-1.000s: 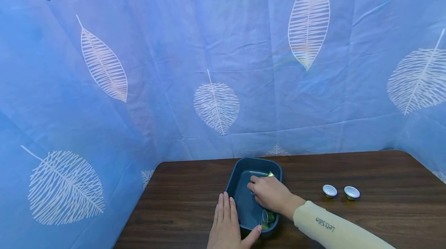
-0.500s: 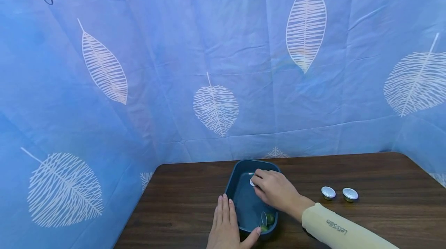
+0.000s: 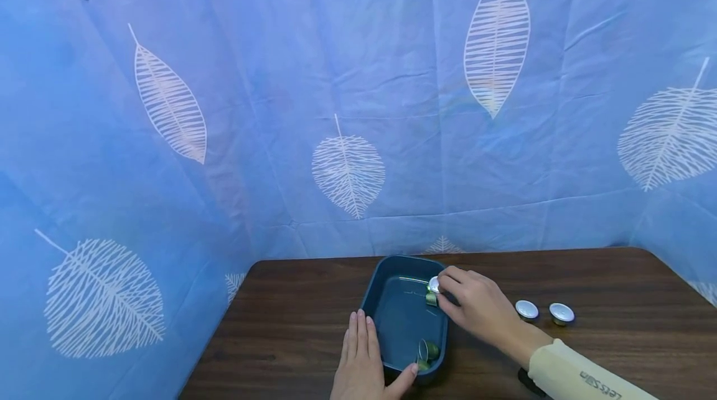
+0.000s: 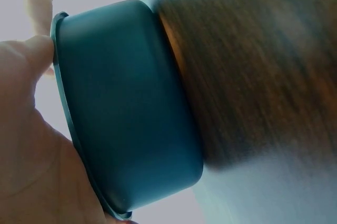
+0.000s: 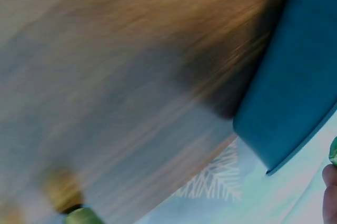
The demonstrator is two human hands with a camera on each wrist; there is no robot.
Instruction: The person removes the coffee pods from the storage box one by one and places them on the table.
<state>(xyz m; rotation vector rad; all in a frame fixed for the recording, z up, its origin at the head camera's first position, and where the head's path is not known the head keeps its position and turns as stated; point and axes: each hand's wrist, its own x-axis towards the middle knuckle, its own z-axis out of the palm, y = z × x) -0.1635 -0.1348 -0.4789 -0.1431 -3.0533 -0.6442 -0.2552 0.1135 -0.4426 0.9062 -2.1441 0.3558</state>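
Note:
My left hand (image 3: 364,366) lies along the left wall of a deep blue rectangular tray (image 3: 386,268), fingers straight, thumb at the near rim. The left wrist view shows that thumb on the rim of the tray (image 4: 121,103). Over the tray's far right side, my right hand (image 3: 476,300) pinches a silver-lidded coffee capsule (image 3: 434,285) at its fingertips. Just below it shows a green capsule (image 3: 431,299), partly covered. At the tray's near right corner lie more green capsules (image 3: 430,350). In the right wrist view only a fingertip (image 5: 330,176) and a green edge appear.
Two silver-lidded capsules stand on the dark wooden table (image 3: 291,319) to the right, a left one (image 3: 526,310) and a right one (image 3: 562,313). A blue leaf-patterned cloth (image 3: 347,76) hangs behind the table's far edge.
My right hand has moved right with a capsule, from the tray's middle to its right rim, uncovering the tray's far right part. The left hand has stayed in place.

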